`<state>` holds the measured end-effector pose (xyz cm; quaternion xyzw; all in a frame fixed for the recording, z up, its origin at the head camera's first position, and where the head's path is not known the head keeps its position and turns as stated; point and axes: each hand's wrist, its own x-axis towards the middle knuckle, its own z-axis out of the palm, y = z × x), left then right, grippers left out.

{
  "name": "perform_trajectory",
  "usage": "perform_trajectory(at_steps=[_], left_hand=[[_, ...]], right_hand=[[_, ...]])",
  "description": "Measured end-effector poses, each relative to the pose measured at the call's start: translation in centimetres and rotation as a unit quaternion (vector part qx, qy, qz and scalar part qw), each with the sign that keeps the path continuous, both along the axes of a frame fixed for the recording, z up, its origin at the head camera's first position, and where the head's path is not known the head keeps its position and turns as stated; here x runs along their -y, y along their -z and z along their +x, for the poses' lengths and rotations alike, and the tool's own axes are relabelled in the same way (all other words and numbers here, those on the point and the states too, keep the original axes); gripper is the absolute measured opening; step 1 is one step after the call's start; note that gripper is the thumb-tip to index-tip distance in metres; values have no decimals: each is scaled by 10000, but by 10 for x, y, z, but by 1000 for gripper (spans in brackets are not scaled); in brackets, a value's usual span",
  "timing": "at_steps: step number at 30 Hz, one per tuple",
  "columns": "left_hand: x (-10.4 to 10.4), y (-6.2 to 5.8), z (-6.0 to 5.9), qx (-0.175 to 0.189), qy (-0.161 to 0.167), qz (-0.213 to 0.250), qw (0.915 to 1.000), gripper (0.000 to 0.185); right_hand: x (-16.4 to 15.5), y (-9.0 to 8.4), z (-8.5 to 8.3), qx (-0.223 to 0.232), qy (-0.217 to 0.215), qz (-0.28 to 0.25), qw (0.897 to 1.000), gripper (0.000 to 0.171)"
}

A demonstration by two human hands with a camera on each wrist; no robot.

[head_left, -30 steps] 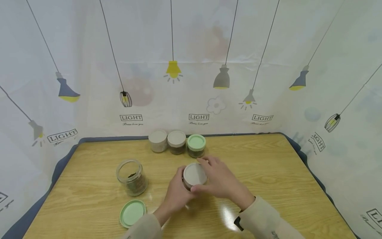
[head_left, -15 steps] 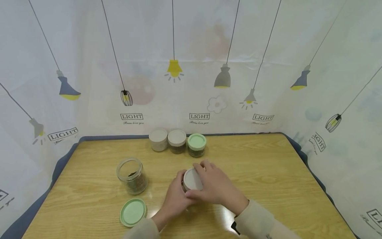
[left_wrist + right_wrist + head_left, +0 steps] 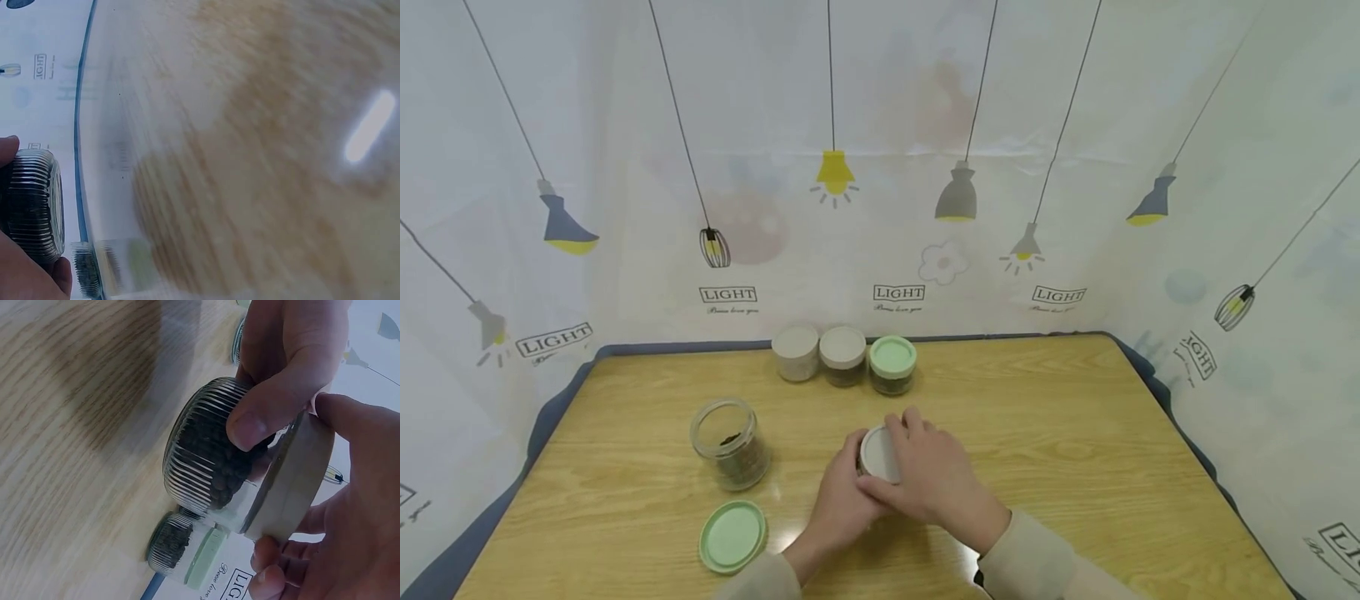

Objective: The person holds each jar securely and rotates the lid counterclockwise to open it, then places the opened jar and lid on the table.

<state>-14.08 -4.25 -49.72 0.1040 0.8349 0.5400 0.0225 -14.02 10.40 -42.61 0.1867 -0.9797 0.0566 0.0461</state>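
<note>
Glass jar of dark pieces is being held in both hands over a wooden table.

Its ribbed body is being gripped by the left hand, the thumb curled against the glass, while its pale lid is being grasped around the rim by the bent fingers and thumb of the right hand. To the left, an uncovered jar, partly filled, is standing apart; just in front of it, a green lid is lying flat. At the back edge, three lidded jars are standing in a row.
</note>
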Motion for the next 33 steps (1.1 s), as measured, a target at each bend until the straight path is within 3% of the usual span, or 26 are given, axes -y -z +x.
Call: perform_trajectory(at_steps=[10,22,27,33], left_hand=[[2,2,3,-129,122,-61,9998,87],[7,4,2,-143,344,-149,9992,88],[10,2,2,-58,554,-145,9983,87],[12,2,2,59,670,-7,9977,91]], right_hand=[[-1,6,-5,-97,-179,-160,9997,70],[-5,14,-11,-676,-622,-118,9957,63],[-10,17,-10,-874,-1017,-193,9908,65],[-18,12,-13,-441,-1582,-394,9856,66]])
